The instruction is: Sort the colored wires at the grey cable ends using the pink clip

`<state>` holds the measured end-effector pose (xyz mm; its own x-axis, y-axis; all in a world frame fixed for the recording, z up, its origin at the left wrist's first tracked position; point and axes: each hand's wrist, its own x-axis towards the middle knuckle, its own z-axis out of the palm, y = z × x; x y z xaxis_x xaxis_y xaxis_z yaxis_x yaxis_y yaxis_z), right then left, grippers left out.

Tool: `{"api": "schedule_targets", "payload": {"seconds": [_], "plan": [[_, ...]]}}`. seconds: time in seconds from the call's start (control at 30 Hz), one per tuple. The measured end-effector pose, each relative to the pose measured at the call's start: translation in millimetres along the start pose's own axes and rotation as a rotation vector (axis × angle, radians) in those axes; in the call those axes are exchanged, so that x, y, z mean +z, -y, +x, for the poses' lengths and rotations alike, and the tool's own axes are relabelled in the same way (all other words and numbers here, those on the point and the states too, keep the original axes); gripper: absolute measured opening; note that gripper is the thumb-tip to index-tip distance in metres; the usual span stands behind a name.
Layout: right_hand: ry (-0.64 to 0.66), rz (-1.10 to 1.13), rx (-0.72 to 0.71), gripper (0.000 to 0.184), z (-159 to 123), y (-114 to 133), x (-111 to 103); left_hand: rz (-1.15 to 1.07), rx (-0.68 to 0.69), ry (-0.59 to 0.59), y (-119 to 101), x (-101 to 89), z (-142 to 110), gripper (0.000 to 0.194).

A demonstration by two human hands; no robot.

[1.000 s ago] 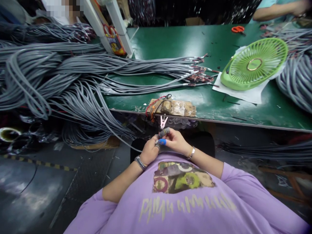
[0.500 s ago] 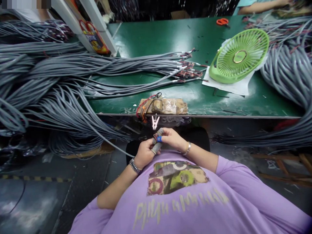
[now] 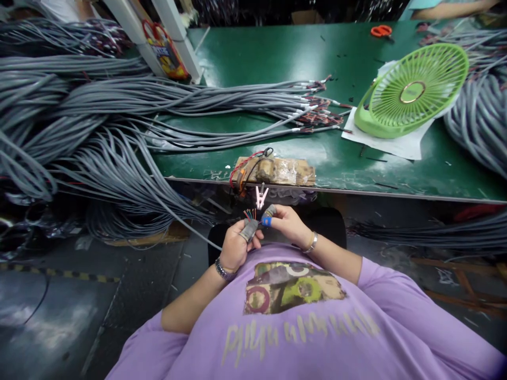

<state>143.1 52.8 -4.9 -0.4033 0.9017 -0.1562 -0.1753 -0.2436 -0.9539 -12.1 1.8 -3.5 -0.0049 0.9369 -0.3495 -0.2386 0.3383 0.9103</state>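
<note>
Landmark: the wooden block at the near edge of the green table. The left hand, on the near side of the block, is closed around a grey cable; its coloured wires fan out above the fingers, toward the block. The right hand, also nearside, has thumb and forefinger drawn together beside the wires; whether it grips anything cannot be determined. A pink clip hangs just nearside of the block. A green fan stands beyond the block, rightward.
</note>
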Motion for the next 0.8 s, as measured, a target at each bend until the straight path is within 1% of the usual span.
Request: {"api": "schedule_targets", "payload": {"seconds": [0.1,0.23,0.37,0.5,0.57,0.63,0.7,0.8], "plan": [[0.027,-0.017,0.0,0.019,-0.4,2.0,-0.9,0.04,0.035,-0.004,1.3,-2.2,-1.5,0.031],[0.068,-0.029,0.01,0.024,0.1,8.1,1.0,0.2,0.096,-0.009,2.5,-6.7,-3.6,0.035],[0.105,0.005,0.033,0.035,2.1,7.1,5.9,0.322,0.086,0.084,-2.0,-5.3,-4.9,0.035],[0.141,0.124,0.102,0.035,2.1,2.2,8.9,0.406,0.07,0.156,-8.0,-2.1,-5.9,0.033],[0.098,0.152,0.108,0.035,1.4,1.4,10.1,0.412,0.07,0.151,-8.3,-2.0,-6.0,0.033],[0.022,0.148,0.094,0.034,0.7,1.7,11.5,0.39,0.075,0.126,-6.5,-2.6,-5.7,0.034],[-0.034,0.142,0.089,0.034,0.4,2.1,13.1,0.339,0.072,0.096,-3.6,-2.9,-5.2,0.036],[-0.074,0.143,0.102,0.034,0.8,1.2,14.6,0.244,0.065,0.073,0.5,-1.7,-4.6,0.037]]}}
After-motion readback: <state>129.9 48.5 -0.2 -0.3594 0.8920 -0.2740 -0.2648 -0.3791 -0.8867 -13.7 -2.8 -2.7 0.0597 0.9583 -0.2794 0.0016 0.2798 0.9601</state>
